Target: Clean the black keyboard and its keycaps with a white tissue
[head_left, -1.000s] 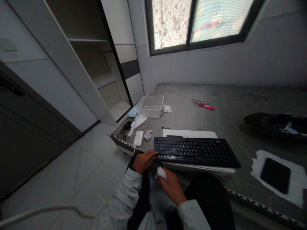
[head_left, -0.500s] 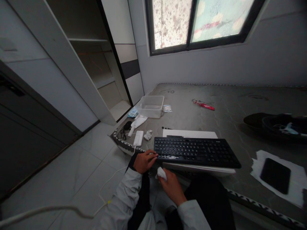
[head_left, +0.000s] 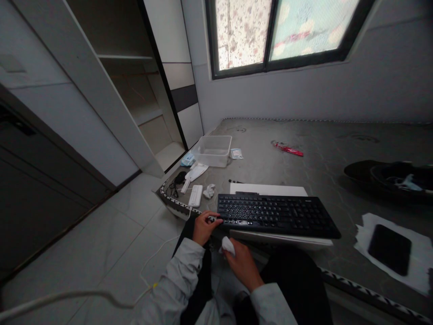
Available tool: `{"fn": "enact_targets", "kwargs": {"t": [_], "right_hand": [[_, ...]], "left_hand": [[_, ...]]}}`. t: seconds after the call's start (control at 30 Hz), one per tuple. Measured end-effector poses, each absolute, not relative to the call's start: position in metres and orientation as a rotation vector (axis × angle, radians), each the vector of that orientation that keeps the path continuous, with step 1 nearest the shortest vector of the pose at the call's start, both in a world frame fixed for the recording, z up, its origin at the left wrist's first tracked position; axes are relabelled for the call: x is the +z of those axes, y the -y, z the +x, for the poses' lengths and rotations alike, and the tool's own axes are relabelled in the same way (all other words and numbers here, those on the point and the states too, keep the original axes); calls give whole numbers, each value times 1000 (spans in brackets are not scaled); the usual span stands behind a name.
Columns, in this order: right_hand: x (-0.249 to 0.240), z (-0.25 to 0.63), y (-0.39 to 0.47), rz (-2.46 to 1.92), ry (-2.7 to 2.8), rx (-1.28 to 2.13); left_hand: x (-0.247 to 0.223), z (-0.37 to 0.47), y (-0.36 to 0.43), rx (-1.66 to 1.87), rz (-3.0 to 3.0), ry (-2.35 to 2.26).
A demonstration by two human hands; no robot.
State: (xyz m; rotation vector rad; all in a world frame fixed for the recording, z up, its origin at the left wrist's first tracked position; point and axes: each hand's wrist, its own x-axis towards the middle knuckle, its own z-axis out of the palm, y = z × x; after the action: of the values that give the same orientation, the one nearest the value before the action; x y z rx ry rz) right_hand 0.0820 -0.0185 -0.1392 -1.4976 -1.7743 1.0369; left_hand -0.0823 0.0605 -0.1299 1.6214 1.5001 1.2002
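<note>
A black keyboard (head_left: 277, 214) lies on a white box (head_left: 287, 189) near the front edge of the grey padded surface. My left hand (head_left: 204, 227) is at the keyboard's left end, thumb and fingers curved round its near left corner. Below the keyboard's front edge, my right hand (head_left: 244, 264) holds a crumpled white tissue (head_left: 228, 245) between thumb and fingers, apart from the keyboard. Another crumpled tissue (head_left: 209, 191) lies left of the box, beside a white power strip (head_left: 195, 196).
Behind the power strip stands a clear plastic box (head_left: 214, 151). A red item (head_left: 287, 149) lies further back. At right are a black tablet-like object (head_left: 389, 249) on white paper and a dark cap-like object (head_left: 389, 174). A white cable (head_left: 149, 264) hangs at left.
My left hand has shifted slightly right, its wrist turned and fingers more arched at the keyboard's corner. My right hand and the keyboard look almost unchanged.
</note>
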Motion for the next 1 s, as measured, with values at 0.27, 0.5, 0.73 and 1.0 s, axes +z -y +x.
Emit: {"fn": "enact_targets", "kwargs": {"t": [0.27, 0.5, 0.73, 1.0], "right_hand": [[-137, 82, 19, -1493, 1785, 1040], [-135, 81, 20, -1513, 1792, 1035], [-138, 83, 19, -1513, 1793, 1022], [-135, 82, 20, -1489, 1774, 1044]], "left_hand": [[-128, -88, -62, 1122, 1799, -1479], [-124, -86, -61, 1088, 1871, -1520], [-117, -90, -60, 1001, 1996, -1444], [-111, -88, -57, 962, 1987, -1442]]}}
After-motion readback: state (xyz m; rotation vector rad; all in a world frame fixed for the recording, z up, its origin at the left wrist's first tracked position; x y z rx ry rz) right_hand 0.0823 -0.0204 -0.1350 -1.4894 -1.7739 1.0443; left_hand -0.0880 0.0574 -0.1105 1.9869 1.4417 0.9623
